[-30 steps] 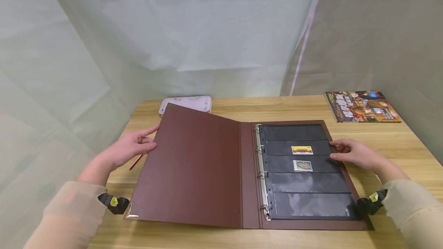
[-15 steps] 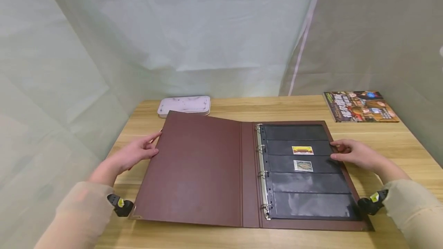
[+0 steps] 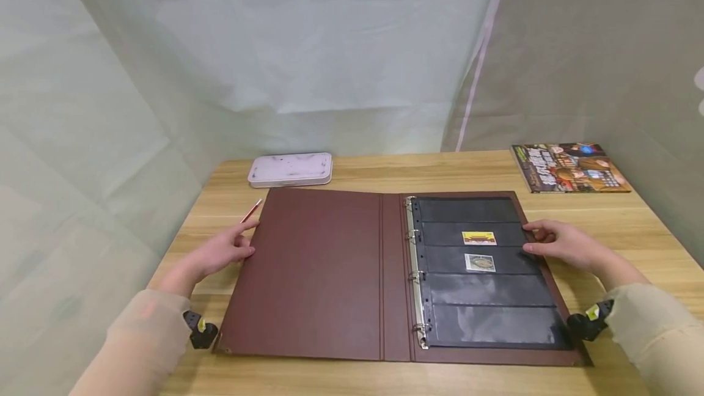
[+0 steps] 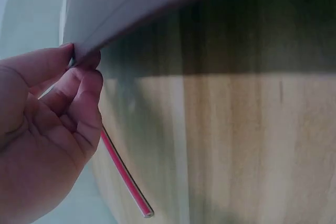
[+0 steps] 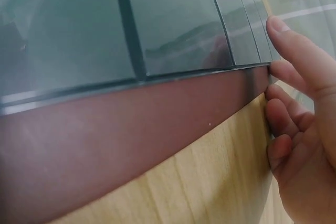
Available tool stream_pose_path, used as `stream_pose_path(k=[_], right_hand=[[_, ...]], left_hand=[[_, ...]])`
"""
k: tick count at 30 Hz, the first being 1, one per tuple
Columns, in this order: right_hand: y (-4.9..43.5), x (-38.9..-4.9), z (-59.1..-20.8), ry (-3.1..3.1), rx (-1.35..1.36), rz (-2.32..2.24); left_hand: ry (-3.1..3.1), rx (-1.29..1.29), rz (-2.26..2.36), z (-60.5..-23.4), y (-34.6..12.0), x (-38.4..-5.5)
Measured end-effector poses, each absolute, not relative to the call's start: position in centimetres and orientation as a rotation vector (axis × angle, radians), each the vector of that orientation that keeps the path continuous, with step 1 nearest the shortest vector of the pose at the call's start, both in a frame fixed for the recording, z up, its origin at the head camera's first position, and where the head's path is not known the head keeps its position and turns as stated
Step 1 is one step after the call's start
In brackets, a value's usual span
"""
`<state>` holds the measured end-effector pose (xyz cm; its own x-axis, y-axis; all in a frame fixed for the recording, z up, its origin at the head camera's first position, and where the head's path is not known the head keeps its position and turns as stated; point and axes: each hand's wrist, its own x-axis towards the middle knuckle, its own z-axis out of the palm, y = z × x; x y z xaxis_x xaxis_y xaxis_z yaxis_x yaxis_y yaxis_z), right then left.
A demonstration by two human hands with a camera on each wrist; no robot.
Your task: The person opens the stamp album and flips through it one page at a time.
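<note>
A maroon ring-bound stamp album (image 3: 319,274) lies spread on the table. My left hand (image 3: 222,252) pinches the outer edge of its front cover between thumb and fingers; the left wrist view shows that cover edge (image 4: 142,3) raised above the wood. On the right, a black pocket page (image 3: 489,292) sits on metal rings (image 3: 416,277), with a yellow stamp (image 3: 479,238) and a greenish stamp (image 3: 480,263) in its pockets. My right hand (image 3: 569,249) holds the page's right edge, thumb on top; its index fingertip is hidden at that edge in the right wrist view.
A red pencil (image 3: 251,211) lies left of the cover, partly behind my left hand. The white tin case (image 3: 290,168) stands at the back left. A colourful book (image 3: 572,168) lies at the back right. Pale cloth (image 3: 352,66) hangs behind the wooden table (image 3: 423,167).
My left hand has lowered the front cover towards the table, moving slightly right. More of the pencil and the tin case now shows. My right hand has stayed at the page edge.
</note>
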<state>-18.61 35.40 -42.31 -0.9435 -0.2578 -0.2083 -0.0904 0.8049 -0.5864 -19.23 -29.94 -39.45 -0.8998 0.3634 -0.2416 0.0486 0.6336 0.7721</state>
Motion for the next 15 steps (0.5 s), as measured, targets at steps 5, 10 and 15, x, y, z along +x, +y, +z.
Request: stream_pose_path(k=[5,10,15], right_hand=[[35.4,-18.5,-42.3,2.715,-0.262,-0.866],[35.4,-18.5,-42.4,2.708,-0.248,-0.862],[35.4,-18.5,-42.4,2.704,-0.241,-0.872]], left_hand=[[2.547,0.351,1.078,-40.2,-29.9,-19.4],[2.582,0.355,1.0,-41.0,-29.8,-19.5],[2.576,0.362,0.994,-41.4,-29.8,-19.6]])
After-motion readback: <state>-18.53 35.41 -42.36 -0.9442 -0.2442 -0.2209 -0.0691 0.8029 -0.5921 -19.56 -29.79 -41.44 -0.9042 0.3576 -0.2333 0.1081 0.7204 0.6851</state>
